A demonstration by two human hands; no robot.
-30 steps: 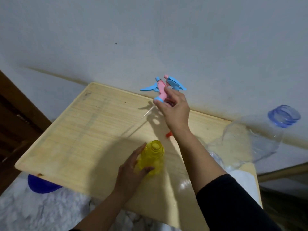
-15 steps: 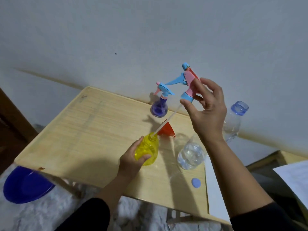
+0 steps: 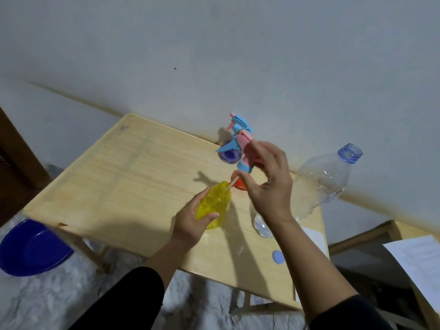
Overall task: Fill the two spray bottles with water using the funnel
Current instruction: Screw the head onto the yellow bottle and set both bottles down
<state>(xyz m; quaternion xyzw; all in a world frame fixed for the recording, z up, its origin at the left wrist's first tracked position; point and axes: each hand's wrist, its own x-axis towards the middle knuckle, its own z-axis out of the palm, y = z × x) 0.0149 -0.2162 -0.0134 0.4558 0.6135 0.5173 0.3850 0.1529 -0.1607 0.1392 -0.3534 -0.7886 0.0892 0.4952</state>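
From the head view, the yellow spray bottle (image 3: 215, 206) is gripped upright on the counter (image 3: 133, 186) by the left hand (image 3: 192, 222). The pink spray head (image 3: 246, 151) is pinched by the right hand (image 3: 269, 186), its tube entering the bottle's neck.

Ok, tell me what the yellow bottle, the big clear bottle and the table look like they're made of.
Yellow spray bottle, held by the left hand: translucent glossy plastic, since light passes through. Large clear water bottle: thin transparent plastic with glints and a blue threaded neck. Low table: pale wood or wood-look laminate, matte, with straight grain lines; which one I cannot tell.
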